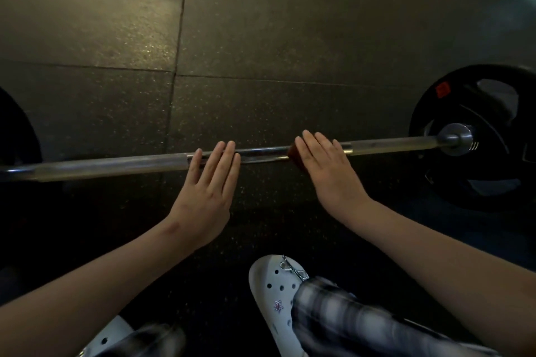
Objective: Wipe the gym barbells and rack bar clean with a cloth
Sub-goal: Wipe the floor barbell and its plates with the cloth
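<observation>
A steel barbell [116, 164] lies across the dark rubber floor from left to right. A black weight plate [481, 136] sits on its right end, and another black plate [17, 136] shows at the left edge. My left hand [206, 191] lies flat with straight fingers, the fingertips resting on the bar near its middle. My right hand [330, 171] is flat too and presses a dark reddish cloth [294, 155] onto the bar; most of the cloth is hidden under the palm.
The floor is dark speckled rubber tiles [261, 38] with seams running across and away. My white clogs [275, 290] and plaid trouser legs [348, 319] stand just behind the bar at the bottom of the view.
</observation>
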